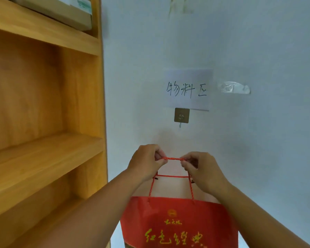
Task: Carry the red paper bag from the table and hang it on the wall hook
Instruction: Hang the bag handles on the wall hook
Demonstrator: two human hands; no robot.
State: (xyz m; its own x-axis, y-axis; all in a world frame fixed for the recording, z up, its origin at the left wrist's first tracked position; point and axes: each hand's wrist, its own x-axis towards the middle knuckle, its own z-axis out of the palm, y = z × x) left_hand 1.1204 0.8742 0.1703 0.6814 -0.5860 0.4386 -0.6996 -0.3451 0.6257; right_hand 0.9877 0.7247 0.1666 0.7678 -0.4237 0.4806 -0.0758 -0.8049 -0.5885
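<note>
A red paper bag (177,222) with gold lettering hangs below my hands in front of the white wall. Its red cord handle (173,159) is stretched level between my two hands. My left hand (147,162) pinches the cord's left end and my right hand (200,170) pinches its right end. A second red cord runs across just below, at the bag's mouth. The wall hook (181,116), a small metal square plate with a hook tip pointing down, sits above the cord, a hand's length higher. The hook carries nothing.
A white paper sign (188,89) with handwritten characters is stuck above the hook. A piece of clear tape (234,87) sits to its right. A wooden shelf unit (64,149) stands close on the left, with a box on its top shelf.
</note>
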